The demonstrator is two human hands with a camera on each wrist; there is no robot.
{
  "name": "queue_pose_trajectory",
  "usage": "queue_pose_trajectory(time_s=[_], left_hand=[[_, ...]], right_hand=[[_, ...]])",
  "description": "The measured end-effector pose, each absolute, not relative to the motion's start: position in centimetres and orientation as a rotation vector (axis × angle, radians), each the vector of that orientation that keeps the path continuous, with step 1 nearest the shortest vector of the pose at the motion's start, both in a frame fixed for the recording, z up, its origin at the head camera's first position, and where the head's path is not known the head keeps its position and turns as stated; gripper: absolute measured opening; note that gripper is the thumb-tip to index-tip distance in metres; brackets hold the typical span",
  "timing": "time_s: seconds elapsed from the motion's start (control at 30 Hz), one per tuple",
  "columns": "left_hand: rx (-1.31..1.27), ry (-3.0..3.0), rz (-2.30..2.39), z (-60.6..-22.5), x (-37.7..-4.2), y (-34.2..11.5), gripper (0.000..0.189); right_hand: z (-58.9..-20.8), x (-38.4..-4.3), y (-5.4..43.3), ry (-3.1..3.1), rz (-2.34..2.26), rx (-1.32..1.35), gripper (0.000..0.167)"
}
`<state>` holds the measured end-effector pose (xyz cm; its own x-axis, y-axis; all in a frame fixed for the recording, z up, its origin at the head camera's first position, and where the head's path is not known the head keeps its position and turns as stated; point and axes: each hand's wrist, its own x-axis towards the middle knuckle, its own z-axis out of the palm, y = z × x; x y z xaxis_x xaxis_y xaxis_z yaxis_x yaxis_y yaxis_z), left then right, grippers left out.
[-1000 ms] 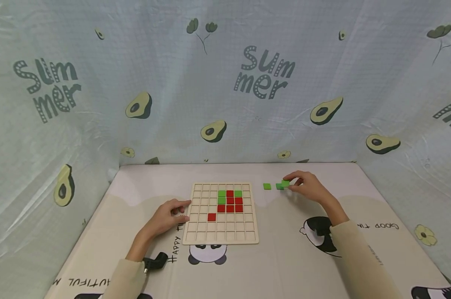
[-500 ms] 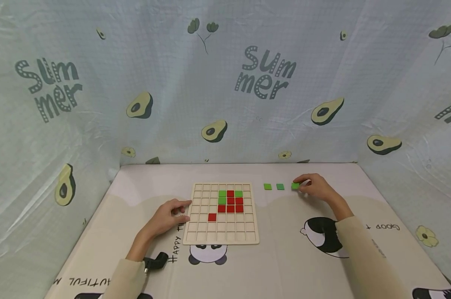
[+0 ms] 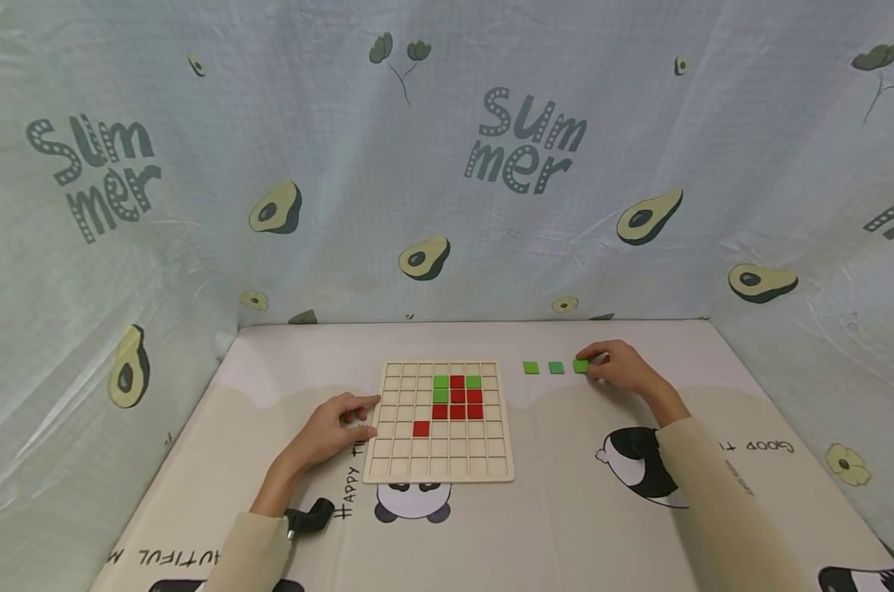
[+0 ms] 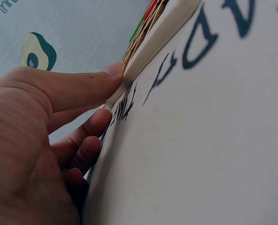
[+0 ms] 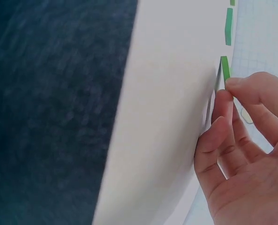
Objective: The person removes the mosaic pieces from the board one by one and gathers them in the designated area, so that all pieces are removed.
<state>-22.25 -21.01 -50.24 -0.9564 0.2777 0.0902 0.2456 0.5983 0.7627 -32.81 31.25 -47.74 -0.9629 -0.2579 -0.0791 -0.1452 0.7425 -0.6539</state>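
In the head view, a pale wooden grid board (image 3: 439,464) lies mid-table with several red tiles (image 3: 457,397) and several green tiles (image 3: 441,389) in its cells. My left hand (image 3: 331,427) touches the board's left edge with thumb and index finger; the left wrist view shows the thumb (image 4: 113,70) against that edge, other fingers loosely bent. At the back right, my right hand (image 3: 620,366) pinches a bright green tile (image 3: 581,367) by its near side. To its left are a darker teal-green tile (image 3: 556,367) and another green tile (image 3: 531,367), spaced in a row.
A black curved object (image 3: 309,516) sits by the left wrist. Panda drawings and lettering are printed on the pale table cover (image 3: 550,526). A curtain (image 3: 328,164) with avocado prints hangs behind the table and along both sides.
My right hand has carried the bright green tile rightward from over the teal-green one, then slightly back left, leaving a gap between them. The left hand and board have stayed put.
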Motion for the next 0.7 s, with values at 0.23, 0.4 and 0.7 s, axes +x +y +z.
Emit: queue_pose_trajectory(time_s=[0.23,0.4,0.7], left_hand=[[0.426,2.768,1.313,-50.09,-22.19,-20.98,0.053],[0.44,2.767,1.315,-50.13,-22.22,-20.99,0.054],[0.454,2.769,1.321,-50.13,-22.28,-21.03,0.053]], right_hand=[[-47.76,-32.84,30.94,2.785,-0.998,-0.321,0.036],[-47.86,-32.76,30.86,2.793,-0.983,-0.322,0.035],[-48.02,-32.9,31.06,2.8,-0.965,-0.364,0.035]])
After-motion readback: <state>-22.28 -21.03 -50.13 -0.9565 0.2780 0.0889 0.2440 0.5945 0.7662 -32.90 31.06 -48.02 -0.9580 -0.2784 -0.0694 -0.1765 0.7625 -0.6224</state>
